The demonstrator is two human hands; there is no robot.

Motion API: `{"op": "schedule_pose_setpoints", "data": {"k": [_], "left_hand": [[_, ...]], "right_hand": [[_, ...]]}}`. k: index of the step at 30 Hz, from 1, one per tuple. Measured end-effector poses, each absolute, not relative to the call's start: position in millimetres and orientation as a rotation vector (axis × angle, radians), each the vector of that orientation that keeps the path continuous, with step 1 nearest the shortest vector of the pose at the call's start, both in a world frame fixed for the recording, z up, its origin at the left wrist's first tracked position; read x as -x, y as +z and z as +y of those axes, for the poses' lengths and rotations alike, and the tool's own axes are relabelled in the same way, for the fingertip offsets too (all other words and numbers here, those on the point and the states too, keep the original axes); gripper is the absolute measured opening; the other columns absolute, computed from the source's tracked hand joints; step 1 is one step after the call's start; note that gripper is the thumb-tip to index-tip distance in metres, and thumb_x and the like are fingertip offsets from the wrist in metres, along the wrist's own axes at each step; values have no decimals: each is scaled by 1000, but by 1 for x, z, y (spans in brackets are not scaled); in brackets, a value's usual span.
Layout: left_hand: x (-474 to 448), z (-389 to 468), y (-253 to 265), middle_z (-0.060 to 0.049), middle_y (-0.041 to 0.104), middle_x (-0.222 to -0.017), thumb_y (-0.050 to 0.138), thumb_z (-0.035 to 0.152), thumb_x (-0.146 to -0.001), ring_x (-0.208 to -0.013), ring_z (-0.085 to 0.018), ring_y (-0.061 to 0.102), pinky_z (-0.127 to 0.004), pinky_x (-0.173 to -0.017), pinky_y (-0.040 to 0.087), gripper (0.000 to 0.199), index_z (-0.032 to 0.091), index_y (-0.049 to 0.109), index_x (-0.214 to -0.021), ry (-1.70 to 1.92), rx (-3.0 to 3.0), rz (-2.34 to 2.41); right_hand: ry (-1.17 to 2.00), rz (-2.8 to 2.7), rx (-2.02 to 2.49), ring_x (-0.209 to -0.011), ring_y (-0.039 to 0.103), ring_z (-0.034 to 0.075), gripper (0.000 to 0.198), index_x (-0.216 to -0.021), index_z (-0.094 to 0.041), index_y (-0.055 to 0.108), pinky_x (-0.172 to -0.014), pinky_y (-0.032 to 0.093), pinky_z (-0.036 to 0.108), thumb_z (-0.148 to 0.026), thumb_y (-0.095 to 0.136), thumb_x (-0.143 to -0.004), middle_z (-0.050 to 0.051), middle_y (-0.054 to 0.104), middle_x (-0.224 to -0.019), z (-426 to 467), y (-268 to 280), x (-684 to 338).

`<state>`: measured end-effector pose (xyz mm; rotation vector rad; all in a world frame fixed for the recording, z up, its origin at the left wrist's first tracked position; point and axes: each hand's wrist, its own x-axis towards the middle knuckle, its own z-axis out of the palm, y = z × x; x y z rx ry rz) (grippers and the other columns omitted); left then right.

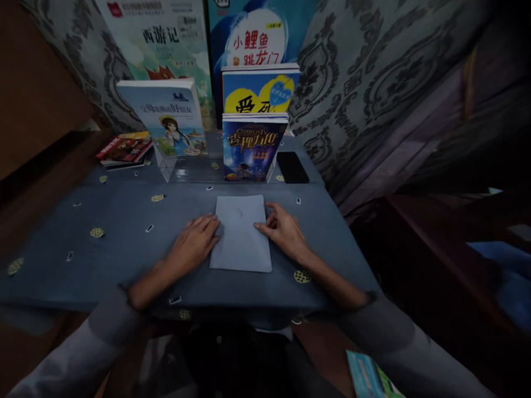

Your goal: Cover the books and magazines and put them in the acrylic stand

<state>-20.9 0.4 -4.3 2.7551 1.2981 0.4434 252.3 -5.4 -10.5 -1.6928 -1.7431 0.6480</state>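
A thin pale booklet (240, 237), nearly blank with tiny print near its upper middle, lies flat on the blue tablecloth in front of me. Along its left edge rests my left hand (193, 243), palm down and fingers loosely stretched, fingertips touching the edge. My right hand (286, 229) is at the right edge. Its thumb lies on the booklet and its index finger reaches toward the upper right side, apart from the thumb; the other fingers are curled and partly hidden.
A clear acrylic stand (194, 170) behind the booklet holds a girl-cover book (176, 124) and a dark blue book (253, 149). Taller books rise behind. A black phone (292, 167) lies right, stacked books (126, 148) left. The patterned tablecloth (124, 254) ends at the front edge.
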Motion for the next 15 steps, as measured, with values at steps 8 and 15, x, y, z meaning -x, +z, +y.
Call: {"op": "schedule_pose_setpoints", "data": {"k": [8,15], "left_hand": [[37,27,-2,-13,66,-137,51,39,-102,-135,-28,56,-45,-107,47,36,17,64,-128,367,-2836,1106],[38,41,2,-12,66,-138,47,38,-104,-137,-27,55,-46,-108,45,39,17,64,-131,320,-2854,1062]], "right_hand": [[209,-2483,1099,-97,60,26,22,-118,-20,65,-83,53,40,-23,53,-100,11,65,-105,-33,-1,-206],[154,-2703,874,-97,55,25,29,-124,-12,63,-87,50,42,-16,42,-104,12,66,-102,-37,-9,-175]]}}
